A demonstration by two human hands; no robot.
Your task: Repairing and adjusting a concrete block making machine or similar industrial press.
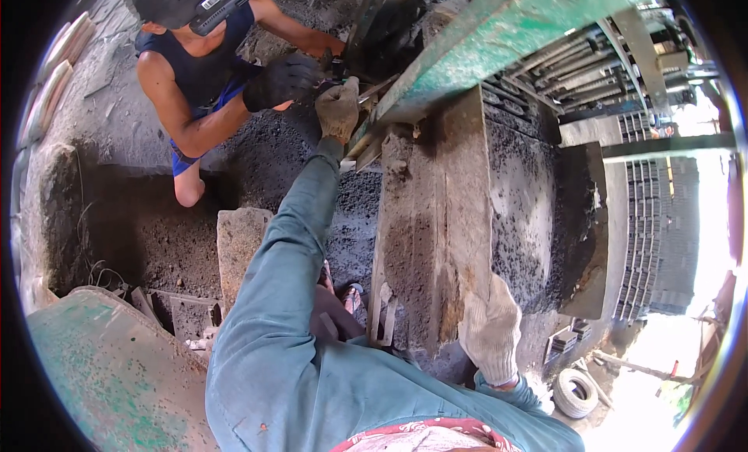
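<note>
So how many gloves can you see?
3 clearly visible: a brownish glove on the wearer's left hand, a whitish glove on their right hand, and a black glove on the co-worker. The co-worker's other hand is unclear, so another may be hidden.

Panel: grimy brown-grey, near end kinda beat up
Beam: chippy green paint, slanted by panel's far end

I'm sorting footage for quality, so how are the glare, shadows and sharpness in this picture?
Head view: daylight at the right washes out to white around the tire; head view: the soil pit at left lies in dark shadow; head view: the left hand and right hand look fairly sharp; head view: a black border rounds the corners.
</note>
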